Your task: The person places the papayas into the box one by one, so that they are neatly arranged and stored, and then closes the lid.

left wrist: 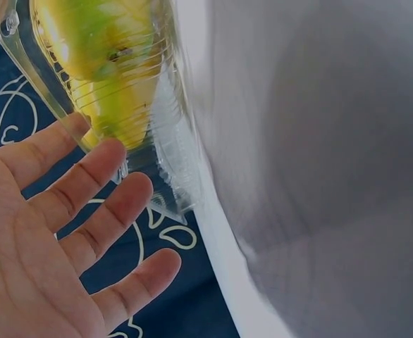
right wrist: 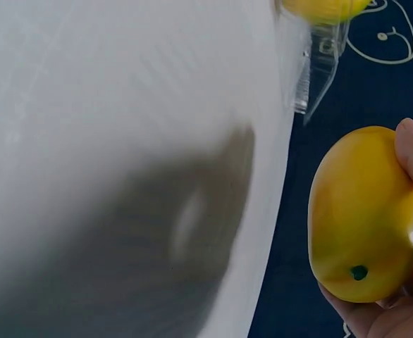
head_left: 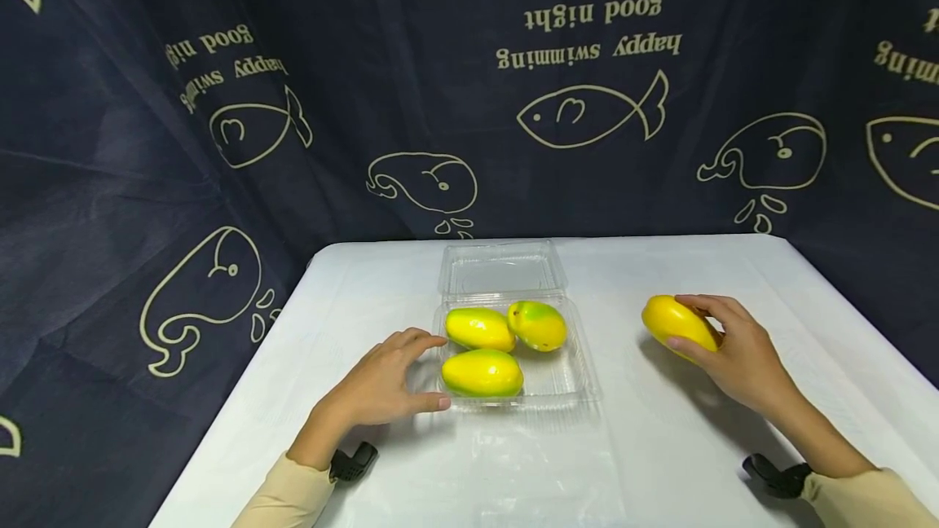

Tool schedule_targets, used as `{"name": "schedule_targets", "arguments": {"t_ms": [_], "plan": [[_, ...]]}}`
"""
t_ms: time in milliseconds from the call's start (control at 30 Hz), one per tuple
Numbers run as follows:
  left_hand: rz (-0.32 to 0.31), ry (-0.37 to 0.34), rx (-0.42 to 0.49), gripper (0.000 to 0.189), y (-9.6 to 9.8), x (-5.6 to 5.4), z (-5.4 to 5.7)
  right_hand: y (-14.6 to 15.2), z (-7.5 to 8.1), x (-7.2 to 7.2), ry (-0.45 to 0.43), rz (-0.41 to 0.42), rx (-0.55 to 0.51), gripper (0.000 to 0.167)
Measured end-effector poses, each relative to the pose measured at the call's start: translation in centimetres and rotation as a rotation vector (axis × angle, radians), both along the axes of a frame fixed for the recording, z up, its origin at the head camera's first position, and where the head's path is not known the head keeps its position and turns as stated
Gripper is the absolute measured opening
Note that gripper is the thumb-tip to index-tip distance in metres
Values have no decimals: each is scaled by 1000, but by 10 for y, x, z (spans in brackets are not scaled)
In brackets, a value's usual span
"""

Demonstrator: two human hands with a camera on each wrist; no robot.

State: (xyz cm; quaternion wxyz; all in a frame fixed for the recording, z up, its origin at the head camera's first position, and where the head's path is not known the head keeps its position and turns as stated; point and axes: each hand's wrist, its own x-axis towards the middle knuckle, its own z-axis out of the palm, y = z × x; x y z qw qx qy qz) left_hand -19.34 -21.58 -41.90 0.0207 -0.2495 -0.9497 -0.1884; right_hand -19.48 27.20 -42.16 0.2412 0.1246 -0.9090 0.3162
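My right hand grips a yellow mango between thumb and fingers, held above the table to the right of the box. A small green stem spot shows on this mango in the right wrist view. A clear plastic clamshell box lies with its lid folded back. Inside are three yellow-green mangoes: one at back left, one at back right and one at front left. At the box's left side my left hand is spread, its fingertips close to the wall; whether they touch it is unclear.
A white cloth covers the table. Dark blue curtains with fish and whale drawings stand behind and beside it. A black wrist device sits on the left wrist, another on the right.
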Motion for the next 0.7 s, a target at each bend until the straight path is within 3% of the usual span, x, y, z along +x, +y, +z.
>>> {"name": "schedule_targets", "arguments": {"t_ms": [300,567,700], "plan": [[5,0,-15,85,0,-1,0,-16,3,-6,19,22,7,60],[10,3,-18,83,1,-2,0,-40,17,-4,19,53,-119,58],[9,0,-16,83,2,-3,0,-50,23,-3,39,80,-131,58]]}}
